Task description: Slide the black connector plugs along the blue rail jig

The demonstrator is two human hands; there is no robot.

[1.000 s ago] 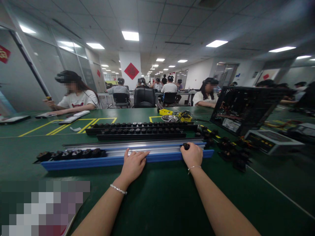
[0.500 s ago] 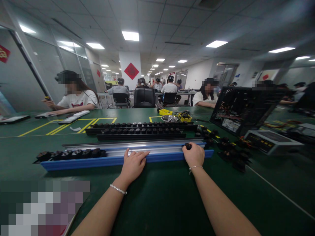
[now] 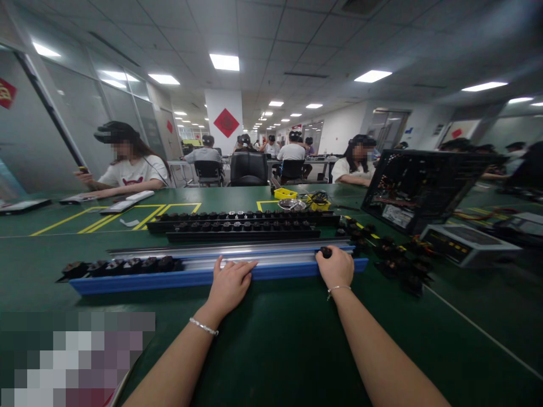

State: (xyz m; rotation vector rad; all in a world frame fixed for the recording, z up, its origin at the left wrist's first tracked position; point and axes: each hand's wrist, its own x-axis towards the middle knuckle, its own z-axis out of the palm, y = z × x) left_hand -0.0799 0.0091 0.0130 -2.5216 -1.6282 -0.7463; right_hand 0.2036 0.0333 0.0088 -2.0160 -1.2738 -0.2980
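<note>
Inspection finds one slight change: the right hand [image 3: 338,265] and the small black rounded piece [image 3: 326,252] sit a little farther right than a second ago, near the right end of the long blue-edged, silver-lined channel [image 3: 292,272]. That leaves the piece well apart from the short row of black blocks [image 3: 148,264] at the left end. Right grip: thumb and fingers pinching the piece, wrist low. Left hand [image 3: 231,284]: fingers loosely spread, resting on the channel, unmoved.
</note>
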